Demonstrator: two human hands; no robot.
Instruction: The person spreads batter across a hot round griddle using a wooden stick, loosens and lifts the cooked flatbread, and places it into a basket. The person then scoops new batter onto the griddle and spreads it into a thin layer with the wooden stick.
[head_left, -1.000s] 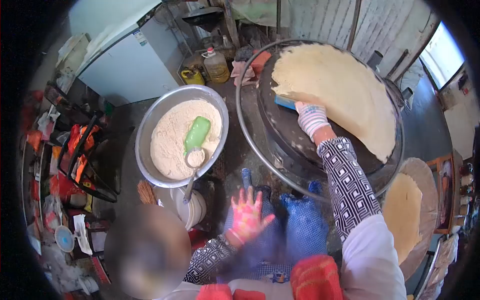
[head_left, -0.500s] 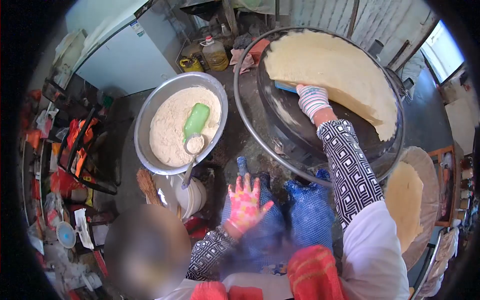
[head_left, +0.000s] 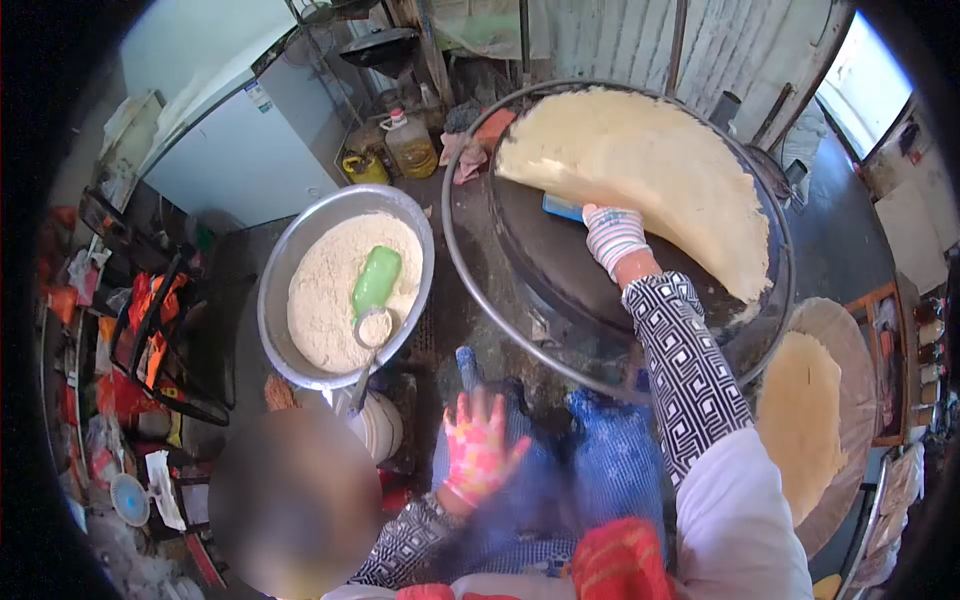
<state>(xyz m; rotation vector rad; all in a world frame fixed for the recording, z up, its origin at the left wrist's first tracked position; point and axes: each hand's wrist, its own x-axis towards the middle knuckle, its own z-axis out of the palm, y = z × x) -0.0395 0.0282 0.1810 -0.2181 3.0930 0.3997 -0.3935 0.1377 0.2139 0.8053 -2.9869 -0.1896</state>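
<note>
My right hand, in a striped glove, grips a blue scraper, mostly hidden by the fingers. The scraper lies at the near edge of a pale, thin sheet of batter spread over the far part of a round dark griddle. Bare dark surface shows on the griddle's near side. My left hand, in a pink patterned glove, rests with fingers spread over my left knee and holds nothing.
Left of the griddle stands a metal basin of pale flour-like mix, with a green scoop and a ladle. A finished-looking flat sheet lies on a round board at right. A metal ring surrounds the griddle.
The view has tilted, so the griddle and basin sit lower. A pale streak on the griddle's near side has gone. The scraper stays in my right hand; my left hand remains spread over the knee.
</note>
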